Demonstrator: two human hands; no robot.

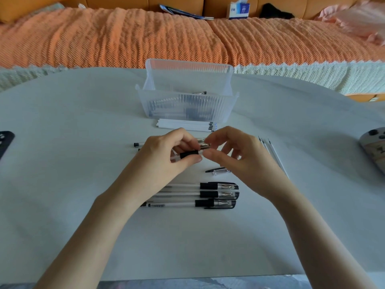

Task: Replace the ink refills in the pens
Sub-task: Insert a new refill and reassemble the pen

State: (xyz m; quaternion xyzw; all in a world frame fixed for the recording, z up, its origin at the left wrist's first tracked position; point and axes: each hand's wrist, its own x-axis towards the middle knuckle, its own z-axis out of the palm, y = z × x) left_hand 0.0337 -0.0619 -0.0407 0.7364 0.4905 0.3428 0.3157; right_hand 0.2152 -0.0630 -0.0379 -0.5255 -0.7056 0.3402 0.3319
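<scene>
tip work on pen point(188, 154) — our left hand point(164, 157) fingers clamped on grip, right hand point(237, 156) fingers pinching tip; next, we judge, steady twist.

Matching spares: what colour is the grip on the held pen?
Black grip, clearest in the head view.

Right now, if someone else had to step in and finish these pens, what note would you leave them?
Left hand grips a pen by its black grip; right hand pinches its tip end.
Three capped pens lie nearest, likely finished; thin refills to the right look spent.
Fresh white refills wait before the clear basket.
To do: finish this pen, then the loose pens beyond the hands.
</scene>
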